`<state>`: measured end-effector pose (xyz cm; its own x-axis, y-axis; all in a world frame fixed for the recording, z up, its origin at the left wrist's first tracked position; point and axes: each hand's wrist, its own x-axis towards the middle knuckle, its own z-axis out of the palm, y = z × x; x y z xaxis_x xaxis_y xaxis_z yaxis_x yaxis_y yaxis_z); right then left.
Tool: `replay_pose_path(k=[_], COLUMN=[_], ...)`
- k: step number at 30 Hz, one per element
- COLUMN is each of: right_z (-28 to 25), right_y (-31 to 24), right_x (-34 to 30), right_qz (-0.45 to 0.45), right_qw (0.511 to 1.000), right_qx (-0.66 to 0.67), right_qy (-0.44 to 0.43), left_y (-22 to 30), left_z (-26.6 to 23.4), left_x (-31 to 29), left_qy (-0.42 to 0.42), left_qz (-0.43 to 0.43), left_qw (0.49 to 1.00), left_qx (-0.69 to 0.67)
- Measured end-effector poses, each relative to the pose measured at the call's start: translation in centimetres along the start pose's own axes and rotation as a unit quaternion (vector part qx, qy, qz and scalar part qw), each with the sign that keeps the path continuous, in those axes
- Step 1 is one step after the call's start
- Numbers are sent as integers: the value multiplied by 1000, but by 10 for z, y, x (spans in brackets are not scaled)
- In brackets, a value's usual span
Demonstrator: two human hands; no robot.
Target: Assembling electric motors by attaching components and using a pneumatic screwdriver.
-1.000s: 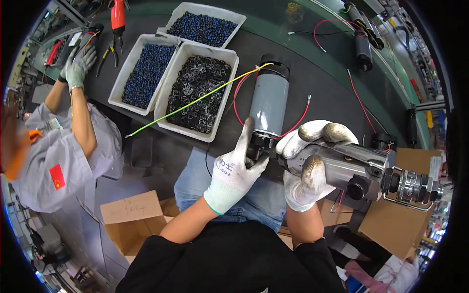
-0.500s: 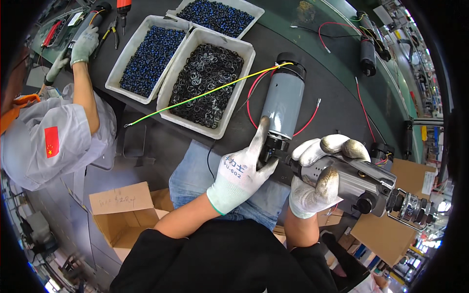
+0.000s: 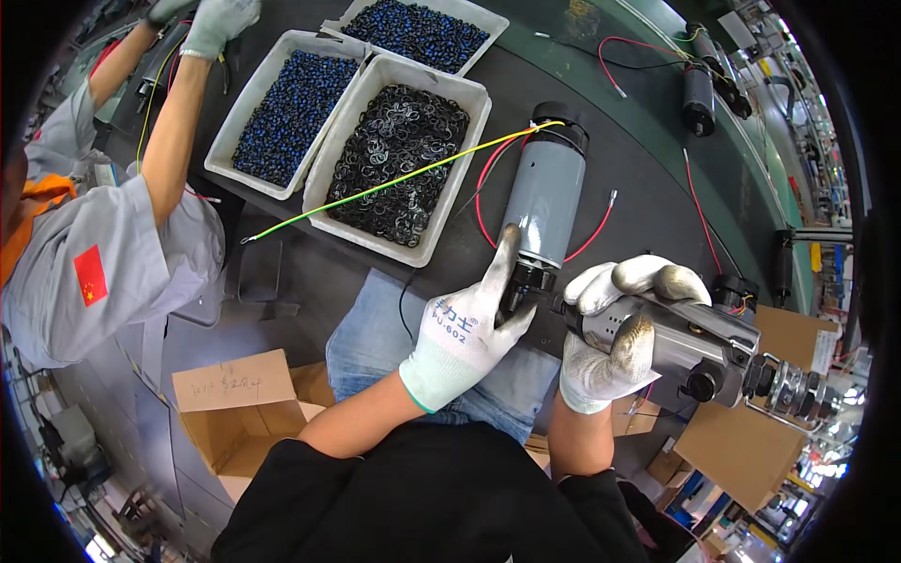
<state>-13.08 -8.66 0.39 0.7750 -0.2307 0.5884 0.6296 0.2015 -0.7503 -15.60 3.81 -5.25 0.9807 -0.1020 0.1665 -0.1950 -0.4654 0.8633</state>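
My left hand [image 3: 469,324], in a white glove with dark-stained fingertips, closes round the black lower end of a grey cylindrical motor [image 3: 546,202]. The index finger lies along its casing. A yellow-green wire and red wires come from the motor's black upper end. My right hand [image 3: 619,324], gloved too, grips a silver metal gear housing [image 3: 680,349] with a black knob and a chuck [image 3: 798,392] at its right end. The housing's left end sits close to the motor's lower end, with a small gap between them.
Two bins of blue-black small parts [image 3: 296,117] [image 3: 418,36] and a bin of dark rings [image 3: 399,159] stand beyond my left hand. A co-worker's gloved hand [image 3: 221,23] is at upper left. More motors [image 3: 699,98] lie on the green surface. Open cardboard box [image 3: 239,418] below left.
The housing in my right hand has shifted slightly right; my left hand stays on the motor. The co-worker's arms have moved up and right. Motors at upper right have slid slightly.
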Motion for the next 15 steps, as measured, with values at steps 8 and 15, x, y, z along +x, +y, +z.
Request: replay_pose_path(k=[8, 15], right_z=[1, 0], right_y=[-4, -13], right_x=[5, 7], right_qz=[29, 17], right_qw=[999, 1000], right_qx=[6, 11], right_qy=[10, -17], left_y=[0, 0], left_z=[-1, 1], left_x=[0, -2], left_qy=[-4, -12], left_qz=[-3, -13], left_qw=[1000, 1000], left_qx=[1, 23])
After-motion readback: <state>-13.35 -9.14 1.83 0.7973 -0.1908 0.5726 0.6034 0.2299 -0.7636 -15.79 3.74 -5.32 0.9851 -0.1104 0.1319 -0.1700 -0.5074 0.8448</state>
